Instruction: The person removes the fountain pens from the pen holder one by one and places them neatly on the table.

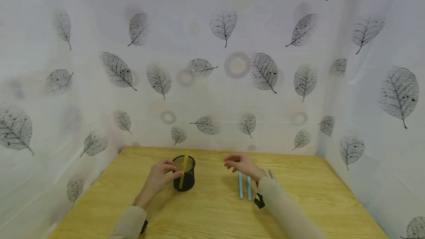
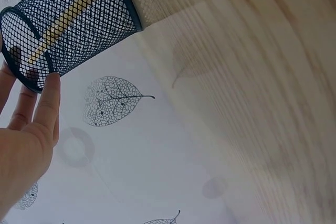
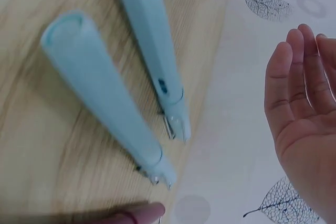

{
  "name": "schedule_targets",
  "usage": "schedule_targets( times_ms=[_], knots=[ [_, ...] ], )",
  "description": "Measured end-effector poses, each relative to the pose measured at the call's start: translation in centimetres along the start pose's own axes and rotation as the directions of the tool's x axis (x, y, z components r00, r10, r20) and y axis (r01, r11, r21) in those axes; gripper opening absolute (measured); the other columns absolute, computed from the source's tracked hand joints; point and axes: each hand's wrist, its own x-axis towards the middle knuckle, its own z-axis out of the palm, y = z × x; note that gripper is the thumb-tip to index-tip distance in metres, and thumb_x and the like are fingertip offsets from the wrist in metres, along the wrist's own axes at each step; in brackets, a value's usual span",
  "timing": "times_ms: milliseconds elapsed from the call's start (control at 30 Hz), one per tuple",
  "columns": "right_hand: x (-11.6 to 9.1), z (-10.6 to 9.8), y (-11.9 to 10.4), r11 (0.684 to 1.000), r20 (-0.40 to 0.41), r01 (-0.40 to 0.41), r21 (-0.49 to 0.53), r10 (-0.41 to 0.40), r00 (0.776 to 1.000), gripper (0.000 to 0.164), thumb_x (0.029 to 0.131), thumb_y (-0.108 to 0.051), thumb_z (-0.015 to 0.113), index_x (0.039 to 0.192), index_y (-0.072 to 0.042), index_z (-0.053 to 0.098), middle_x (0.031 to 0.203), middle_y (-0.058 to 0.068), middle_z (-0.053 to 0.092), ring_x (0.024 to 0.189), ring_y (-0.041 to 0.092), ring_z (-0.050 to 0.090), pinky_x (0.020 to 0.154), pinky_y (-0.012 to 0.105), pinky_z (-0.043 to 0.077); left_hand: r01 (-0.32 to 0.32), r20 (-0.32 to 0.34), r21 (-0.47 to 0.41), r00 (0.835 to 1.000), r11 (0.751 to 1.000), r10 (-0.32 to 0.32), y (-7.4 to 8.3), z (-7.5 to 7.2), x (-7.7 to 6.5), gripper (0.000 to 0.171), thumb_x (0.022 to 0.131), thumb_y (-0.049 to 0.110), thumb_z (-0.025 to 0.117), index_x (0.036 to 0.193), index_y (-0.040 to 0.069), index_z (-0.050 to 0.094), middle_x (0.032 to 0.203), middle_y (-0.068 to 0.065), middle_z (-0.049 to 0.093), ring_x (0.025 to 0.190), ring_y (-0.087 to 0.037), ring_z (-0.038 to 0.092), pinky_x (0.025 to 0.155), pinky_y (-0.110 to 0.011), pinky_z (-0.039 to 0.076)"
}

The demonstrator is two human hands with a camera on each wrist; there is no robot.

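Note:
A black mesh pen holder (image 1: pixel 188 180) stands upright on the table, with a yellow stick-like pen (image 2: pixel 79 9) leaning inside it. My left hand (image 1: pixel 158 176) is at its rim, thumb on the near side and fingers at the left; in the left wrist view the fingertips (image 2: pixel 51 85) touch the rim. Raised above the table, to the right of the holder, my right hand (image 1: pixel 243 165) has loosely bent fingers and nothing in them. Below and beside it lie two light blue pens (image 3: pixel 105 93) with clips, side by side.
Partly hidden by the right forearm, a pinkish pen (image 1: pixel 272 174) lies right of the blue ones. The wooden table (image 1: pixel 206 209) meets a leaf-printed sheet (image 1: pixel 212 95) at the back and sides. A black device (image 1: pixel 259 200) is at the right wrist.

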Motion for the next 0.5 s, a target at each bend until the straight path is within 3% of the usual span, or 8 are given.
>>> schedule_targets(
  times_ms=[100, 333, 500],
  knots=[
    [0.3, 0.7, -0.2, 1.000, 0.003, 0.004, 0.016, -0.004, 1.000, 0.028, 0.099, -0.021, 0.060, 0.122, -0.005, 0.066, 0.113, 0.021, 0.069, 0.097, 0.030, 0.067, 0.083, 0.056, 0.054, -0.004, -0.001, -0.001, 1.000, 1.000, 0.004, 0.1, 0.0, 0.0, 0.016, 0.079, 0.027, 0.082, 0.073, 0.016, 0.071, 0.098, -0.002, 0.061, 0.099, -0.022, 0.061, 0.089, -0.043, 0.056],
    [1.2, 2.1, -1.0, 0.999, 0.023, 0.033, 0.022, -0.034, 0.999, 0.028, 0.099, -0.020, 0.060, 0.121, -0.004, 0.066, 0.111, 0.016, 0.070, 0.101, 0.039, 0.066, 0.076, 0.038, 0.059, -0.004, -0.005, 0.021, 1.000, 1.000, 0.004, 0.2, 0.0, 0.2, 0.016, 0.079, 0.028, 0.082, 0.073, 0.018, 0.072, 0.097, -0.001, 0.060, 0.098, -0.022, 0.063, 0.088, -0.042, 0.057],
    [2.0, 3.1, -1.6, 0.999, 0.045, 0.023, 0.044, -0.025, 0.999, 0.025, 0.099, -0.019, 0.060, 0.120, -0.006, 0.067, 0.113, 0.017, 0.070, 0.102, 0.040, 0.065, 0.082, 0.050, 0.057, 0.002, 0.004, 0.027, 1.000, 1.000, -0.002, 0.3, -0.2, 0.1, 0.015, 0.079, 0.028, 0.082, 0.074, 0.018, 0.073, 0.096, -0.001, 0.060, 0.098, -0.022, 0.063, 0.089, -0.042, 0.057]
  ],
)
